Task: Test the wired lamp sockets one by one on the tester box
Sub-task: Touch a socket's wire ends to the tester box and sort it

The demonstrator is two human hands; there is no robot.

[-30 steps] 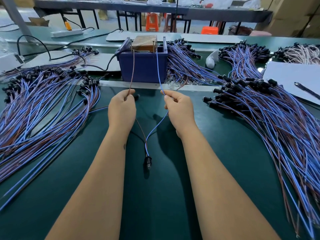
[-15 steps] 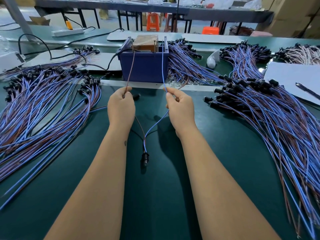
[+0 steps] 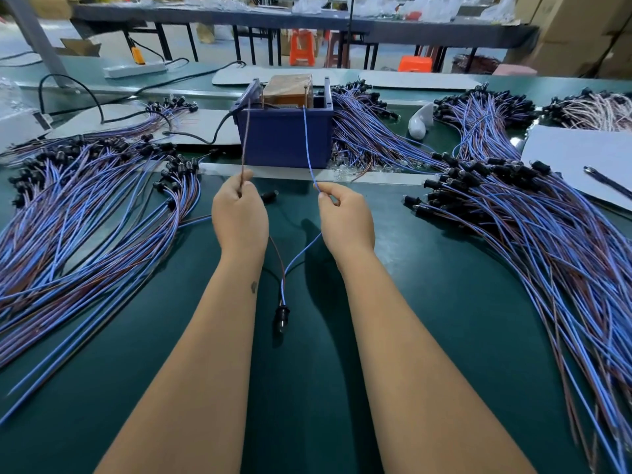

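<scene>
Nearest to us, our two forearms reach forward over the green table [image 3: 444, 302]. Between them a black lamp socket [image 3: 282, 315] lies on the table, and from it two wires go up and split apart. Our left hand [image 3: 239, 213] is curled and pinches the brown wire [image 3: 245, 142] between thumb and fingers. Our right hand [image 3: 345, 217] is curled in the same way and pinches the blue wire [image 3: 307, 145]. Both wires are stretched from the hands up to the top of the tester box [image 3: 285, 138], a dark blue box that stands just behind a pale strip across the table. The brown wire reaches its left edge and the blue wire reaches near a metal post at its right side; we cannot tell if the wire ends touch the contacts. A wooden block [image 3: 289, 88] sits inside the box, and a black cable [image 3: 205, 138] leaves its left side.

On the left a big pile of wired sockets [image 3: 85, 213] lies spread out, and on the right another pile [image 3: 530, 234] lies the same way. More bundles [image 3: 369, 131] lie behind the box at the right. A white sheet [image 3: 578, 159] with a pen [image 3: 607, 181] is at the far right. Further back we see a white power strip [image 3: 135, 70] and orange stools [image 3: 302, 46].
</scene>
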